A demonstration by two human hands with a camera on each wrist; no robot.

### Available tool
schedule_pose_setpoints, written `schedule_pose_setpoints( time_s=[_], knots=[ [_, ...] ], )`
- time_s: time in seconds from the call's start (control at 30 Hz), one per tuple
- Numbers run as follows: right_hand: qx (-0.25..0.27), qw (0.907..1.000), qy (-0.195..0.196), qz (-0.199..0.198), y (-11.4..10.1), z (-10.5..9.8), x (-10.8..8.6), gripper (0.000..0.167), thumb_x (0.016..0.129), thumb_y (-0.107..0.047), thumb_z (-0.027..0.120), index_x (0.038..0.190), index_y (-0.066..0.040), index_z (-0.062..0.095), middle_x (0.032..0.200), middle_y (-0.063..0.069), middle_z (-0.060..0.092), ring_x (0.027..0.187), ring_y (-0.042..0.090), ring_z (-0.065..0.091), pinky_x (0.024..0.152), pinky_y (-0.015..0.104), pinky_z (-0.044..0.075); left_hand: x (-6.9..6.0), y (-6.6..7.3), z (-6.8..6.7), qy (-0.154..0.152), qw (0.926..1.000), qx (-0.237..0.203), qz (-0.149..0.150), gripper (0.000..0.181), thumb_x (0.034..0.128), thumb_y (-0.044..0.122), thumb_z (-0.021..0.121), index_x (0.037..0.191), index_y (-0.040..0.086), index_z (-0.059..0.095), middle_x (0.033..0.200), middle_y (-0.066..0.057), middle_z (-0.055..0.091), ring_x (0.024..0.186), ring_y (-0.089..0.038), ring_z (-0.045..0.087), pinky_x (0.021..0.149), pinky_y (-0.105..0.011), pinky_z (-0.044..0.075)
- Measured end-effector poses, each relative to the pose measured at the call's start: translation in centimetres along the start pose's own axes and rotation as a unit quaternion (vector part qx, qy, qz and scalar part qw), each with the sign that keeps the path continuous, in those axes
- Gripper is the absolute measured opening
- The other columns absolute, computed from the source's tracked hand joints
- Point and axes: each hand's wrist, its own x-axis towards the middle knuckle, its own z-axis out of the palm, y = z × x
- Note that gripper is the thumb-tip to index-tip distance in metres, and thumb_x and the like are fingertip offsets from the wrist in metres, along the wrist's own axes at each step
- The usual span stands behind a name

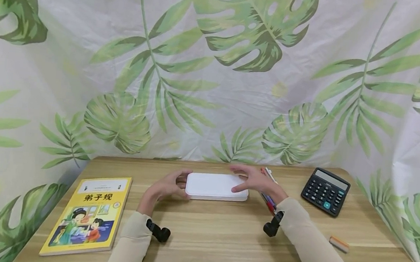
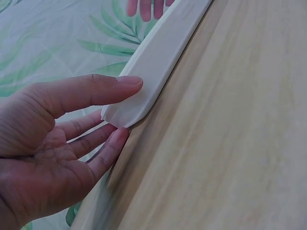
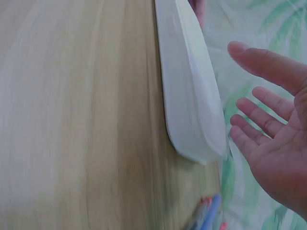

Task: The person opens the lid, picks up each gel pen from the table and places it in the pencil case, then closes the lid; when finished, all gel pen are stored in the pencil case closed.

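A flat white case (image 1: 216, 185) with rounded corners, its lid down, lies lengthwise on the table. My left hand (image 1: 169, 185) is around its left end; in the left wrist view the thumb (image 2: 125, 82) lies across the case's side, and some fingers pass behind the end. Over the right part of the case hovers my right hand (image 1: 254, 181), fingers spread. The right wrist view shows that hand's palm (image 3: 283, 158) apart from the case (image 3: 192, 96), with nothing in it. What is inside the case is hidden.
Several pens (image 1: 269, 201) lie just right of the case, partly under the right hand and wrist. Farther right are a black calculator (image 1: 326, 191) and an orange-and-white eraser (image 1: 339, 244). A yellow book (image 1: 89, 216) lies on the left. Behind the table (image 1: 212, 251) hangs a leaf-patterned cloth (image 1: 237, 87).
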Motion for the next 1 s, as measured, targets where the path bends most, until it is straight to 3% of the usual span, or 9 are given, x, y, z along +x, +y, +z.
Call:
schedule_pose_setpoints(
  time_s=[0.23, 0.43, 0.63, 0.87, 1.0],
  knots=[
    [-0.050, 0.9985, 0.011, -0.018, 0.3, 2.0, 1.9, 0.081, 0.079, -0.005, 0.086, 0.148, 0.007, 0.045, 0.150, 0.030, 0.047, 0.144, 0.042, 0.042, 0.122, 0.052, 0.030, 0.0, 0.1, 0.2, 0.007, 1.0000, 0.002, -0.002, 0.099, 0.0718, -0.013, 0.082, 0.156, -0.002, 0.032, 0.153, -0.029, 0.041, 0.142, -0.043, 0.043, 0.115, -0.046, 0.043],
    [-0.080, 0.9966, 0.017, -0.012, 0.7, 2.6, 2.4, 0.082, 0.076, -0.006, 0.088, 0.147, 0.006, 0.048, 0.151, 0.025, 0.050, 0.145, 0.041, 0.040, 0.122, 0.054, 0.029, 0.1, 0.3, 0.6, 0.020, 0.9997, 0.012, -0.001, 0.097, 0.0721, -0.013, 0.082, 0.155, -0.001, 0.034, 0.152, -0.028, 0.043, 0.141, -0.043, 0.044, 0.114, -0.046, 0.044],
    [-0.153, 0.9877, 0.030, -0.011, 0.8, 3.2, 2.3, 0.084, 0.071, -0.015, 0.093, 0.145, -0.004, 0.055, 0.151, 0.017, 0.053, 0.143, 0.038, 0.044, 0.119, 0.056, 0.033, 0.0, 0.3, 0.7, 0.025, 0.9996, 0.016, -0.001, 0.097, 0.0718, -0.013, 0.083, 0.155, -0.001, 0.034, 0.151, -0.029, 0.043, 0.140, -0.043, 0.044, 0.114, -0.047, 0.043],
    [-0.216, 0.9737, 0.052, -0.050, 1.2, 4.3, 2.5, 0.083, 0.065, -0.020, 0.096, 0.138, -0.005, 0.061, 0.144, 0.016, 0.057, 0.135, 0.036, 0.050, 0.116, 0.055, 0.037, 0.0, 0.1, 0.7, 0.031, 0.9993, 0.018, -0.007, 0.095, 0.0719, -0.012, 0.084, 0.154, 0.000, 0.037, 0.149, -0.028, 0.046, 0.137, -0.041, 0.047, 0.113, -0.046, 0.046],
    [-0.225, 0.9708, 0.060, -0.056, 1.2, 4.6, 2.4, 0.079, 0.064, -0.019, 0.096, 0.135, -0.004, 0.063, 0.140, 0.016, 0.059, 0.133, 0.037, 0.052, 0.115, 0.055, 0.038, -0.1, 0.0, 0.7, 0.034, 0.9992, 0.017, -0.011, 0.095, 0.0716, -0.012, 0.084, 0.153, 0.001, 0.037, 0.147, -0.028, 0.047, 0.135, -0.041, 0.050, 0.110, -0.045, 0.048]
  ],
)
